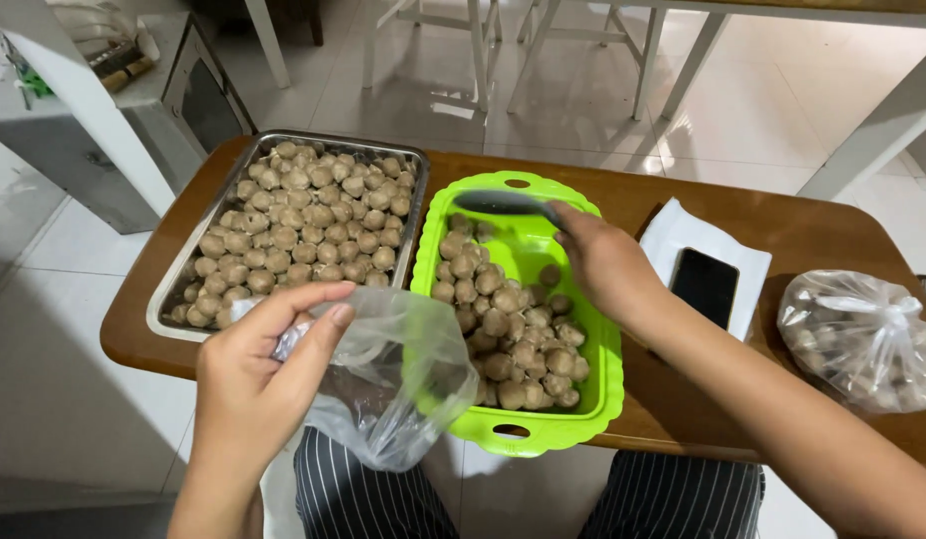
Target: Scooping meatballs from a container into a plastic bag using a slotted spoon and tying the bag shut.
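- The left hand (245, 389) pinches the rim of a clear plastic bag (383, 374), held open at the near edge of the wooden counter (812, 235).
- The right hand (605, 262) reaches into a green basket (593, 394) of brown balls (508, 339), its grip closed on a dark scoop (508, 203).
- Left, a steel tray (173, 284) holds more balls.
- Right: a phone (704, 285) on white paper (682, 225), then a tied bag (862, 339).

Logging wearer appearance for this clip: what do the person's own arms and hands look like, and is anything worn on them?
Both forearms are bare as far as the frame shows: no sleeves or gloves. The left hand shows no ring, watch or bracelet, with short, unpainted nails. The right hand and its wrist also look bare, though its fingertips are partly hidden. Below the table edge, dark trousers with thin white stripes cover the lap.
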